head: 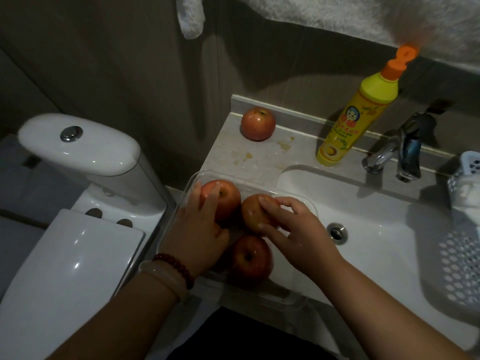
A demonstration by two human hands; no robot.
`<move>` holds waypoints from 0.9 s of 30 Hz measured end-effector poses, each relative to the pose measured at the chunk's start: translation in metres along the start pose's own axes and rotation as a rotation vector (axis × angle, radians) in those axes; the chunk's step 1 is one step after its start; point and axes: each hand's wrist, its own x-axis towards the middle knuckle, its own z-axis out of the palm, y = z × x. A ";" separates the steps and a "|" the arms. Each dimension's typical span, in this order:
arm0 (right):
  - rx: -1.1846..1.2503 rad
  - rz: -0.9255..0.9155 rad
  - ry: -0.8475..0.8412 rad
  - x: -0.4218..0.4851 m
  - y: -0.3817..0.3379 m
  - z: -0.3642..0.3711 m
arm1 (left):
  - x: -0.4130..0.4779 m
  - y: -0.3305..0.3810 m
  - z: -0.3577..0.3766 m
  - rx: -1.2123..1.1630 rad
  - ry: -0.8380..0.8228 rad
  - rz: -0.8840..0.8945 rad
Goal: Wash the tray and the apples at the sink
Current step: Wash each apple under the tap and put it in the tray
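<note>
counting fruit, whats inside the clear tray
Three apples lie in the tray: one under the left hand, one under the right hand, one nearer. The hands hide part of the floor.

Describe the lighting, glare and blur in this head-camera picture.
Head view: dim overall, the walls murky; bright glare streaks on the toilet lid and cistern; the dish-soap bottle casts a shadow on the wall; the towel above is overexposed and soft; wide-angle bending curves the counter; the left hand fingertips smear slightly.
</note>
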 end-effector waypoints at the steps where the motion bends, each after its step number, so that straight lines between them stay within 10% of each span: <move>1: -0.050 -0.011 0.007 0.001 -0.002 -0.004 | -0.001 0.000 0.000 -0.009 -0.003 0.005; 14: -0.040 0.142 0.238 0.080 -0.019 -0.032 | -0.002 0.005 -0.002 0.012 0.012 0.010; 27: -0.159 0.356 -0.029 0.200 -0.019 -0.021 | 0.015 0.013 0.002 0.265 -0.010 0.054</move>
